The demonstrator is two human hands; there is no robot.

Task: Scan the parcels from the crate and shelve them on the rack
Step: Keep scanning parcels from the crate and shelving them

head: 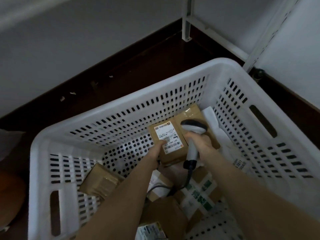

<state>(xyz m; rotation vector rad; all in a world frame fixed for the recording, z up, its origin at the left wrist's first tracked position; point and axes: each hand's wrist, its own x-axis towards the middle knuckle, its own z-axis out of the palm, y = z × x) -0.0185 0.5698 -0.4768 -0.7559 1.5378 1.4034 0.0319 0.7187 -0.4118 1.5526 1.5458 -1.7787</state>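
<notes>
A large white slotted crate (121, 116) fills the view. Inside it my left hand (155, 150) grips a small brown cardboard parcel (168, 157), thumb on its white shipping label (168, 136), which faces up. Just to the right, my right hand (201, 142) holds a white handheld barcode scanner (194, 129) by its handle, with the dark-capped head above the parcel's right edge. The scanner's dark cable (187, 179) trails down toward me.
More parcels lie in the crate: a taped brown box (99, 182) at the left, a brown box (194, 112) behind the scanner, white bags (216, 125) at the right, a green-printed box (202, 189) near me. White rack posts (186, 23) stand at the upper right over dark floor.
</notes>
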